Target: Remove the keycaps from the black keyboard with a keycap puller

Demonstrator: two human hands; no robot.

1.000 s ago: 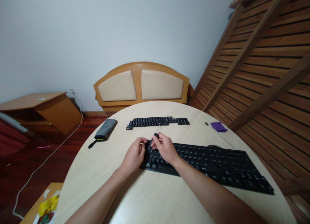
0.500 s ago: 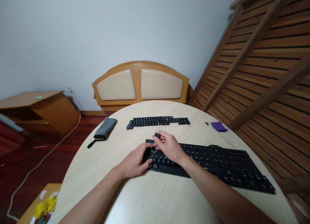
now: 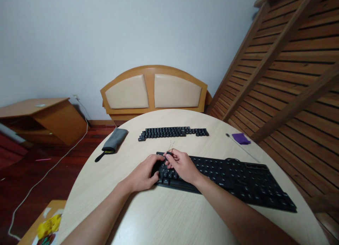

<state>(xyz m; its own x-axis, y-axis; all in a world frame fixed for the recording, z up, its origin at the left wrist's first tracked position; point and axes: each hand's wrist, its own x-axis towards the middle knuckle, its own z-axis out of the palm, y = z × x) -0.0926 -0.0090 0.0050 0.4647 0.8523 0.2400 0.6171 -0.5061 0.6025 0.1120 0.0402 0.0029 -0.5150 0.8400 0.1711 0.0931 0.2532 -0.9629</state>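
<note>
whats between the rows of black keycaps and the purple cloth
In the head view, bare tabletop runs from the keycaps to the dark tip of a thin stick, beside the cloth.

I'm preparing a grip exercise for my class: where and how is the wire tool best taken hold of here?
Probably by the dark middle part of the wire tool, pinched between thumb and fingers from the right, as the right hand holds it. The thin wires beyond it offer less to pinch, and the left hand occupies the left, at the keyboard.
</note>
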